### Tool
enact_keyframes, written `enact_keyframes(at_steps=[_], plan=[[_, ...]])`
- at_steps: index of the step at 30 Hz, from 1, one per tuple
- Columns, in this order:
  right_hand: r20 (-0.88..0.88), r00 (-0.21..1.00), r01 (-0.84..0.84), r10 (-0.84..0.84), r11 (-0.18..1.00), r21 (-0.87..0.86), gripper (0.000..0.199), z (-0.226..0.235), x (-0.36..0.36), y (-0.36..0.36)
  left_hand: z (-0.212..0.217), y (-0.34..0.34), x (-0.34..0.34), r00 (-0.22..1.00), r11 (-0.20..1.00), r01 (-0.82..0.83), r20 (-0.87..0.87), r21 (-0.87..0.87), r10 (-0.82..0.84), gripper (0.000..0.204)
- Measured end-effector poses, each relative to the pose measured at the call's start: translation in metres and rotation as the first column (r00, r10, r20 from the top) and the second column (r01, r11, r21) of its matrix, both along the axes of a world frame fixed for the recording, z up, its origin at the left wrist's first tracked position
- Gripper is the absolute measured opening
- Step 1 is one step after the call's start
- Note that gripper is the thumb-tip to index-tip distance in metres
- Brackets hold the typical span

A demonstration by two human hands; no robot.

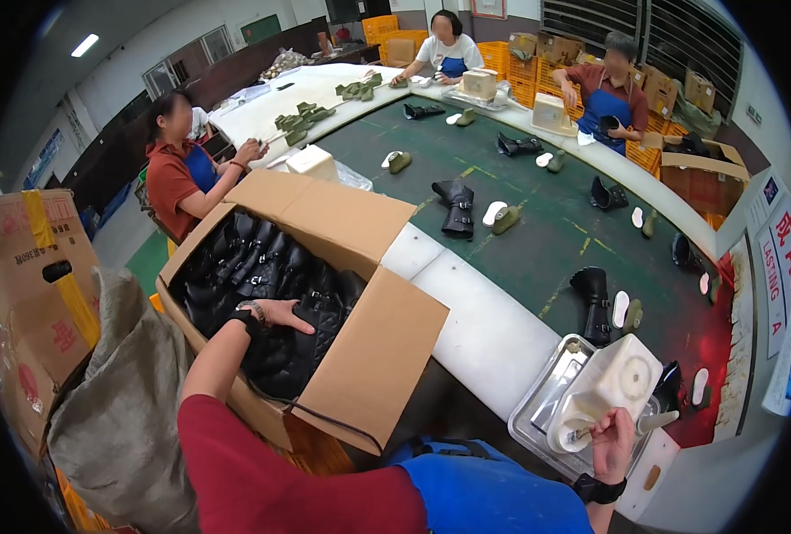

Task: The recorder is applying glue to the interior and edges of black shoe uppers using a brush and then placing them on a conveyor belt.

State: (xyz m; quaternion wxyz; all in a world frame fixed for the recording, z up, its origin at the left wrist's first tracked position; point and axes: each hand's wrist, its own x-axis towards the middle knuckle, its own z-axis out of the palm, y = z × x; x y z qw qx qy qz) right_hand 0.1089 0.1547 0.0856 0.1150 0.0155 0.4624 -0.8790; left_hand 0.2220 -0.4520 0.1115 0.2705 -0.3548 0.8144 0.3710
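Observation:
My left hand [278, 316] reaches into an open cardboard box [404, 334] packed with black buckled boots [235, 258]. It grips a black boot [299, 351] near the box's right side; some of the fingers are hidden. At the lower right, my right hand [613, 445] is closed on a small brush [580, 435], its tip at the round mouth of a cream plastic glue container [622, 383]. That container lies in a clear tray [531, 400] on the white table edge.
A green conveyor [395, 169] carries black boots [456, 209], white insoles [494, 214] and olive pieces [506, 220] in groups. Three people work around it. At left stand a cardboard carton [44, 311] and a grey sack [124, 418]. A red-lit opening [725, 356] is at right.

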Motion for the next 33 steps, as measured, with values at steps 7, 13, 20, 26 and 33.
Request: enact_keyframes(at_steps=[7,13,20,26,33], plan=[[-0.008,0.999,-0.043,0.043,0.999,0.016,0.019,0.005,0.001,-0.016,-0.029,0.01,0.004,0.97,0.985,-0.151,-0.179,0.081,0.163,0.067],[-0.021,0.997,-0.078,0.079,0.996,0.053,0.018,0.003,-0.011,-0.014,0.034,0.0,0.03,0.774,0.96,-0.261,-0.615,-0.1,0.147,0.075],[-0.034,0.996,-0.084,0.085,0.996,0.029,0.017,0.007,-0.008,-0.014,0.197,0.034,0.011,0.056,0.951,-0.085,-0.951,0.298,0.303,0.035],[-0.097,0.994,-0.047,0.056,0.995,0.088,0.016,0.012,0.007,-0.008,0.216,0.137,-0.108,-0.045,0.982,0.188,-0.998,0.028,0.037,0.035],[-0.122,0.992,0.055,-0.04,0.991,0.119,0.015,0.005,0.044,0.009,0.078,0.283,-0.244,0.007,0.742,0.176,-0.753,-0.647,-0.658,0.059]])
